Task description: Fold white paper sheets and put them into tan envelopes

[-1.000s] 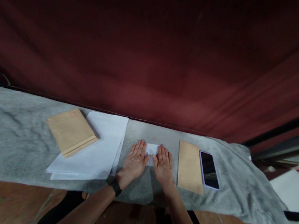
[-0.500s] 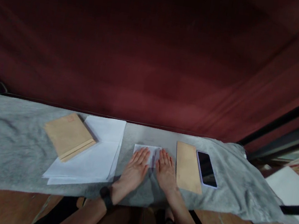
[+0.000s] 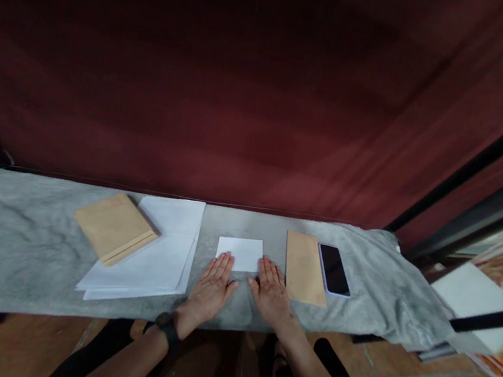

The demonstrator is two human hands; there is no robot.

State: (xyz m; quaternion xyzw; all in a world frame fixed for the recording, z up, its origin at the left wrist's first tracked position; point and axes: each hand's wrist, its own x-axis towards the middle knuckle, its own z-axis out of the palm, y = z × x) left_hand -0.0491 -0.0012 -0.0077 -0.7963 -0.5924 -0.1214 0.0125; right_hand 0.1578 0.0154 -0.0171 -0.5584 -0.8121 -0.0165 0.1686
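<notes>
I can't see the near left corner of my small white paper [image 3: 242,253], because the fingertips of my left hand [image 3: 213,287] cover it from 7 o'clock, and whether the tips of my right hand [image 3: 271,293], between 4 and 5 o'clock, press its right edge or lie just beside it I can't make out. Both palms are hidden under my hands, which lie released and flat, fingers stretched out, thumbs pointing toward each other. My forearms run out of view at 6 o'clock, and the face of the dark watch [image 3: 168,330] on my left wrist is too dim to read. The brown packet [image 3: 114,224], out at 9 o'clock, covers part of the white sheets [image 3: 167,264], and its faint marks are illegible. Far off at 3 o'clock, a black bar [image 3: 497,318] crosses a white board [image 3: 472,294]. The paper itself is a plain, bright oblong, wider than it is deep, lying flat on the worktop [image 3: 256,222] with its far edge nearly straight toward 12 o'clock. At 3 o'clock from it lies a brown envelope [image 3: 305,269], and just beyond that a phone [image 3: 334,270] with a dark screen and a pale purple rim
</notes>
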